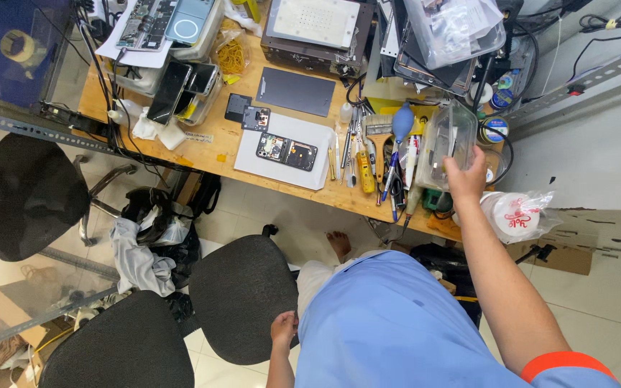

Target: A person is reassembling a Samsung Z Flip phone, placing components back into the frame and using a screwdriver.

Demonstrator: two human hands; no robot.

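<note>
Pale floor tiles run under everything, with a black stool [242,294] pulled up closest to the person in the blue top. Their left hand [283,329] hangs low at the stool's edge, fingers loosely curled and touching the seat rim, clamped on nothing as far as I can see.

Further out, the right hand [466,176] is stretched to the right end of the wooden bench [203,147] and has its fingers closed around the near end of a clear plastic box [445,140], which stands tilted among the clutter. Just beside it to the right lies a bagged white roll [515,215].

Left of the box is a row of hand tools [379,158], brushes, tweezers and a blue air blower. Beyond those, on a white mat [285,151], lies an opened phone [287,151] with its back off and insides bare; neither hand is near it, so I judge the repair is paused mid-way, with the phone yet to be closed. At the far edge sits a grey machine [314,32].
</note>
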